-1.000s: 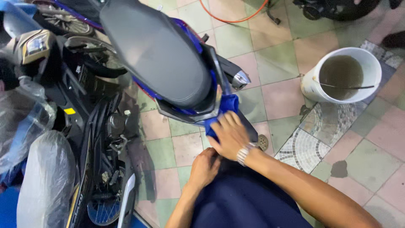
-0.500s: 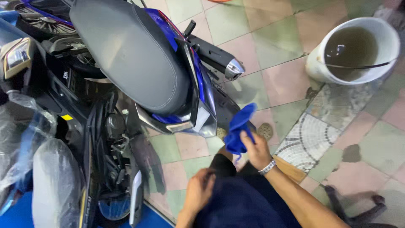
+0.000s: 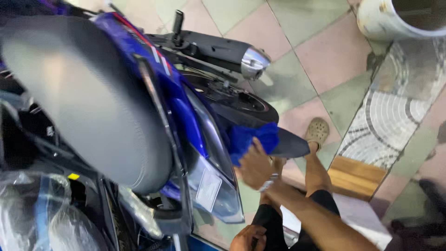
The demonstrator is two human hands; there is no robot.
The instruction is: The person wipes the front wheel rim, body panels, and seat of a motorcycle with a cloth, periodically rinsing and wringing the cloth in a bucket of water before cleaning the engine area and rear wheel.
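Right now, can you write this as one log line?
right hand: presses blue cloth on scooter rear | left hand: low, on knee | bucket: on floor

One head view is given, aimed steeply down from close above the motorbike [image 3: 139, 116] at frame left and the tiled floor [image 3: 316, 69] at right.

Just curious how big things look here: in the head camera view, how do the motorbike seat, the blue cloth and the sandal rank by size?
1. Grey motorbike seat, nearest the camera.
2. Blue cloth, under the right hand.
3. Tan sandal.
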